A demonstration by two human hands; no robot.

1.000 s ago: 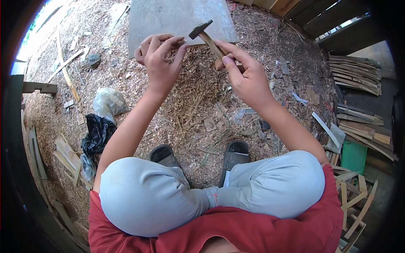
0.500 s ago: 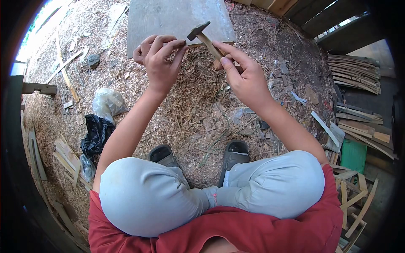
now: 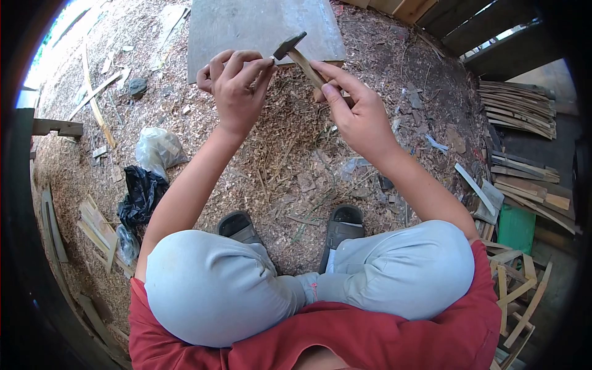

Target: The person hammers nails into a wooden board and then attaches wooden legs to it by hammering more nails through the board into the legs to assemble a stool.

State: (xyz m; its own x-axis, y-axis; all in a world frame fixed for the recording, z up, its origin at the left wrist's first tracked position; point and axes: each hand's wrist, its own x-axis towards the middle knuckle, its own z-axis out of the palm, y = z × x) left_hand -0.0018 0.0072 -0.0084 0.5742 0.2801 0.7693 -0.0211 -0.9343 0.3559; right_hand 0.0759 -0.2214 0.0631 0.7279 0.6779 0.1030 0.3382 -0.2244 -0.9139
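Observation:
A hammer [image 3: 306, 66] with a dark metal head and a wooden handle is held up in front of me. My right hand [image 3: 359, 111] is closed around the lower part of its handle. Beside the hammer head, the thumb and forefinger of my left hand [image 3: 237, 86] are pinched together. A tiny shiny bit [image 3: 273, 58] shows at those fingertips, too small to name. Beyond both hands a grey board [image 3: 259, 24] lies over the ground, its near edge partly hidden by my left hand.
Wood shavings [image 3: 283, 154] cover the ground around my sandals. At the left lie a white plastic bag [image 3: 159, 150], a black plastic bag [image 3: 142, 196] and wood strips. Stacked thin slats [image 3: 517, 108], more offcuts and a green piece [image 3: 517, 228] are on the right.
My left fingertips have shifted slightly right, closer to the hammer head. The hammer and my right hand have hardly moved.

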